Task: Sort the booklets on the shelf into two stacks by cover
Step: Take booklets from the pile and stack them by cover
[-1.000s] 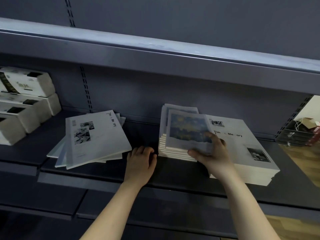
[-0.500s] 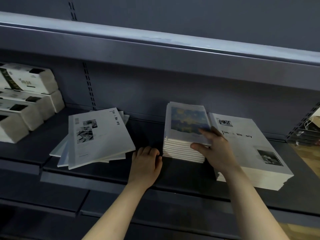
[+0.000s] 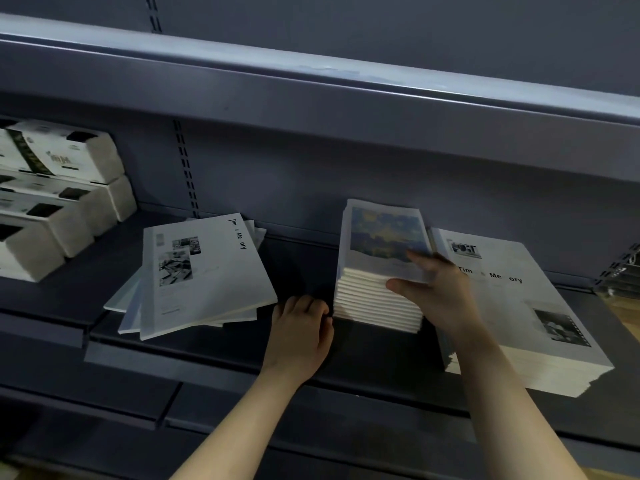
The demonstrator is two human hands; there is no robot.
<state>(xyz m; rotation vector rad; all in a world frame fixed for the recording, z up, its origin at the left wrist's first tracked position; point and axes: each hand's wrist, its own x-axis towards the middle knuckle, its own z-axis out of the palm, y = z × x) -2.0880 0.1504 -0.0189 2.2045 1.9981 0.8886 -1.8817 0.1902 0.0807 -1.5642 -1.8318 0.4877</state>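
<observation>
- Lowered since a second ago: top booklet (image 3: pixel 384 237) with the blue-and-yellow painted cover, then tilted in the air, now flat on the painted-cover stack (image 3: pixel 374 303).
- Right hand (image 3: pixel 440 292) over that booklet's near right corner, fingers stretched across the cover, thumb against the front edges, nothing gripped.
- Left hand (image 3: pixel 299 336) resting on the shelf (image 3: pixel 207 355) just left of the stack's base, fingers loosely curled, holding nothing.
- Wider white-cover stack (image 3: pixel 519 306) just beside the painted one, on its right.
- Loose fanned pile (image 3: pixel 204 278) of white-covered booklets well to the left.
- White boxes (image 3: pixel 62 188) stacked at the far left.
</observation>
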